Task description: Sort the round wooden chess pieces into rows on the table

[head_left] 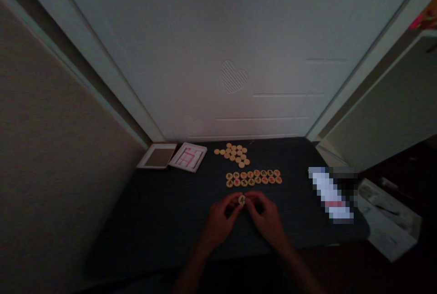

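Note:
A round wooden Chinese chess piece (242, 200) with a dark character facing up is pinched between my two hands. The fingers of my left hand (221, 217) close on its left side. From the other side, my right hand (266, 215) grips it with thumb and fingers. Just beyond my fingers, pieces with red or dark characters lie in two neat rows, a nearer row (251, 182) and a farther row (256, 173). Farther back lies a loose cluster of pieces (234, 153), their visible faces plain.
All this lies on a dark table (164, 221) against a white panel (266, 57) with embossed hearts. An open box tray (140, 161) and a white lid (201, 150) with red markings sit at the back left. A pixelated bright object (329, 194) lies at the right edge.

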`<act>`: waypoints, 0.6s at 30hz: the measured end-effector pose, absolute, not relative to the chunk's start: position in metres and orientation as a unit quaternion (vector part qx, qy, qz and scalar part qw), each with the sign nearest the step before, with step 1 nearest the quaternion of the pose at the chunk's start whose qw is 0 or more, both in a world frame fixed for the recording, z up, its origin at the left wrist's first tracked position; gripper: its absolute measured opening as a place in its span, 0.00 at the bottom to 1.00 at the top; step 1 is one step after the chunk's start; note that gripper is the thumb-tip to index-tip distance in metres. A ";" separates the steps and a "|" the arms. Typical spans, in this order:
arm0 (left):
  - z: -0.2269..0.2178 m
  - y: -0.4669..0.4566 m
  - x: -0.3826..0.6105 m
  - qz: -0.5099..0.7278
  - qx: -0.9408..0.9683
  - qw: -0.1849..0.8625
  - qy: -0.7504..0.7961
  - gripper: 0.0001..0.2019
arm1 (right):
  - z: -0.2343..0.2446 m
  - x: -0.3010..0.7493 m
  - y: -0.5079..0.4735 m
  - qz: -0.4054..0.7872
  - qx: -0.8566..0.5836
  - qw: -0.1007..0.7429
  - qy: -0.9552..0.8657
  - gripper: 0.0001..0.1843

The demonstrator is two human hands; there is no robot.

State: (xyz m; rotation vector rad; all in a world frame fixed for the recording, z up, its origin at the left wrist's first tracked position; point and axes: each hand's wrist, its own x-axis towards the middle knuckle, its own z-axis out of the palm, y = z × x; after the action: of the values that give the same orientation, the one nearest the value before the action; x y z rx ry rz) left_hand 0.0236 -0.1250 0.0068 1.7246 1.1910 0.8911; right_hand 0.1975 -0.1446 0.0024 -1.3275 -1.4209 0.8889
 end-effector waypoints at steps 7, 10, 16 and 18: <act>0.008 -0.124 0.023 0.358 0.684 0.417 0.480 0.15 | 0.008 0.195 -0.145 0.378 -0.539 0.484 -0.576 0.12; 0.009 -0.124 0.023 0.357 0.682 0.426 0.475 0.14 | 0.007 0.195 -0.145 0.376 -0.545 0.485 -0.571 0.12; 0.013 -0.124 0.023 0.351 0.691 0.420 0.473 0.12 | 0.004 0.196 -0.145 0.377 -0.558 0.480 -0.562 0.13; 0.014 -0.124 0.023 0.345 0.696 0.420 0.470 0.11 | 0.003 0.196 -0.145 0.373 -0.563 0.480 -0.560 0.14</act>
State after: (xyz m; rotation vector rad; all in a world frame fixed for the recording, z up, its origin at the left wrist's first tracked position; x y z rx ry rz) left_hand 0.0233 -0.1245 0.0143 1.7441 1.1788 0.8636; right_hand 0.1958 -0.1454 0.0027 -1.3739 -1.3649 0.9086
